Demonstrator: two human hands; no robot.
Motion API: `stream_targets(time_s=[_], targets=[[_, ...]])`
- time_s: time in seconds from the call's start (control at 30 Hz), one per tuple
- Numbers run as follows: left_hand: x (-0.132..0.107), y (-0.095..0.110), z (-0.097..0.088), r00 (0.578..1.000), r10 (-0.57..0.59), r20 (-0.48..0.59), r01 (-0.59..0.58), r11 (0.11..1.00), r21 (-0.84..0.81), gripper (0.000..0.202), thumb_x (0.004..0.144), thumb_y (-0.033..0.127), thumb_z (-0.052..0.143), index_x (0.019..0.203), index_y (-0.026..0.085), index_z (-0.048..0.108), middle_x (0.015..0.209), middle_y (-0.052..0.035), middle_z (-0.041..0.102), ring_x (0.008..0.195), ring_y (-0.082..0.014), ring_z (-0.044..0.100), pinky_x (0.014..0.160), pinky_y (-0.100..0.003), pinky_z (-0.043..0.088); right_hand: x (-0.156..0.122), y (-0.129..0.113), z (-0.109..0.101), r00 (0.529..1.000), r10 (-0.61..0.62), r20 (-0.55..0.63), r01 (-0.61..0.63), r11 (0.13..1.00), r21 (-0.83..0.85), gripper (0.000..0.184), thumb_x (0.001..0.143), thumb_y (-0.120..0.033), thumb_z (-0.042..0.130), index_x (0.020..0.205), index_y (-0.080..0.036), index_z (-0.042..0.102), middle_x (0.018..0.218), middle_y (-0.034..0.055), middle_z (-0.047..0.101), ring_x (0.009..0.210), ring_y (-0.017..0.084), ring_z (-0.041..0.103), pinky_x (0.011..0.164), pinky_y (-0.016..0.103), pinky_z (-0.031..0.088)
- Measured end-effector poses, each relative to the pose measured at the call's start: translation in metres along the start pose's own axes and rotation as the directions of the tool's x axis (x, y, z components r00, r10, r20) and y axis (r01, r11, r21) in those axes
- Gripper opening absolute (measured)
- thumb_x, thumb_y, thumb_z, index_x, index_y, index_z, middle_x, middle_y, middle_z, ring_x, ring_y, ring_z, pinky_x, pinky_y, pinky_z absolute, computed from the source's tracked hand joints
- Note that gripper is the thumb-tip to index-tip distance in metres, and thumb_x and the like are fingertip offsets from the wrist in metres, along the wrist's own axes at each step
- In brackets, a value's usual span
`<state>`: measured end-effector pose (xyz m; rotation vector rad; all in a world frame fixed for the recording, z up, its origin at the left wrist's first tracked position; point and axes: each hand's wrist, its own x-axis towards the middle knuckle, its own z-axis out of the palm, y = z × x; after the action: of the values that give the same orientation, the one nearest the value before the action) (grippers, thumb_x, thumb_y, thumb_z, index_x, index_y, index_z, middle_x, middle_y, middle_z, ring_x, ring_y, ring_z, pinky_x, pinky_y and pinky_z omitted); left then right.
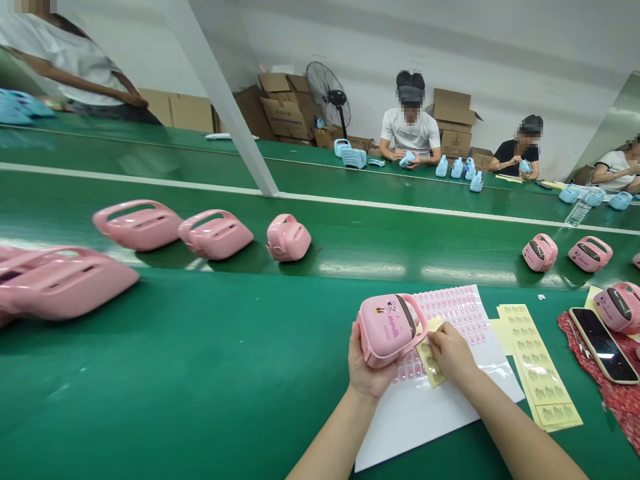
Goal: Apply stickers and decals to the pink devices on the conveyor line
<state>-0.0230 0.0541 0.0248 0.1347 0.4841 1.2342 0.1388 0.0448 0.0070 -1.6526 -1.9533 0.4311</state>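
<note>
My left hand (365,370) grips a pink plastic case with a handle (390,328), holding it upright just above a white sticker sheet (425,407). A small printed picture shows on the case's face. My right hand (450,353) rests beside the case, fingers pinched on a small yellow sticker strip (431,363) lying on the sheet. Rows of pale pink stickers (457,310) cover the sheet's far part.
Several pink cases lie on the green belt, left (215,233) and right (590,253). Yellow sticker sheets (543,370) and a phone (603,343) on a red cloth lie to my right. Other people sit across handling blue cases (455,168). A white post (225,100) rises mid-left.
</note>
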Motion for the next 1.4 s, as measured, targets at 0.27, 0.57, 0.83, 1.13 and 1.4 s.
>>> stream_targets(time_s=[0.27, 0.57, 0.83, 1.13, 1.4], targets=[[0.004, -0.001, -0.001, 0.999, 0.004, 0.051, -0.002, 0.999, -0.048, 0.063, 0.072, 0.06, 0.044, 0.128, 0.031, 0.036, 0.113, -0.0096, 0.059, 0.104, -0.0349, 0.052, 0.083, -0.061, 0.036, -0.004, -0.001, 0.008, 0.991, 0.089, -0.1, -0.072, 0.984, 0.163, 0.017, 0.072, -0.009, 0.047, 0.065, -0.019, 0.058, 0.071, 0.0037, 0.054, 0.066, 0.017, 0.055, 0.06, 0.028, 0.045], [0.008, -0.001, 0.006, 1.0, 0.017, 0.001, -0.017, 1.0, 0.007, 0.056, 0.075, 0.055, 0.045, 0.126, 0.033, 0.038, 0.121, -0.0085, 0.053, 0.102, -0.0335, 0.053, 0.079, -0.059, 0.041, 0.006, -0.002, -0.005, 0.97, 0.244, 0.016, -0.234, 0.907, 0.349, 0.01, 0.068, -0.015, 0.049, 0.061, -0.018, 0.056, 0.064, 0.0, 0.054, 0.056, 0.014, 0.053, 0.056, 0.026, 0.043], [0.007, -0.002, 0.009, 1.0, 0.019, -0.003, -0.019, 1.0, 0.012, 0.058, 0.075, 0.055, 0.045, 0.127, 0.032, 0.036, 0.119, -0.0102, 0.053, 0.101, -0.0338, 0.053, 0.076, -0.057, 0.043, 0.013, -0.012, -0.002, 0.967, 0.254, -0.027, -0.245, 0.951, 0.188, 0.014, 0.069, -0.014, 0.05, 0.061, -0.018, 0.061, 0.071, 0.0035, 0.058, 0.07, 0.018, 0.057, 0.062, 0.027, 0.042], [0.006, -0.002, 0.014, 0.999, 0.019, -0.032, -0.02, 0.999, -0.038, 0.049, 0.075, 0.048, 0.049, 0.121, 0.029, 0.045, 0.114, -0.0104, 0.056, 0.103, -0.0347, 0.052, 0.075, -0.057, 0.044, 0.013, -0.013, -0.004, 0.964, 0.26, 0.051, -0.265, 0.958, 0.111, 0.015, 0.071, -0.011, 0.051, 0.064, -0.017, 0.062, 0.076, 0.0055, 0.058, 0.079, 0.019, 0.055, 0.069, 0.027, 0.041], [0.005, -0.003, 0.017, 0.993, 0.05, -0.107, -0.051, 0.999, -0.004, 0.047, 0.077, 0.05, 0.045, 0.119, 0.03, 0.046, 0.106, -0.0089, 0.06, 0.091, -0.031, 0.057, 0.07, -0.056, 0.046, 0.01, -0.006, -0.011, 0.968, 0.184, 0.171, -0.231, 0.919, 0.319, 0.01, 0.065, -0.011, 0.055, 0.057, -0.017, 0.057, 0.076, 0.0033, 0.052, 0.073, 0.016, 0.052, 0.066, 0.027, 0.04]])
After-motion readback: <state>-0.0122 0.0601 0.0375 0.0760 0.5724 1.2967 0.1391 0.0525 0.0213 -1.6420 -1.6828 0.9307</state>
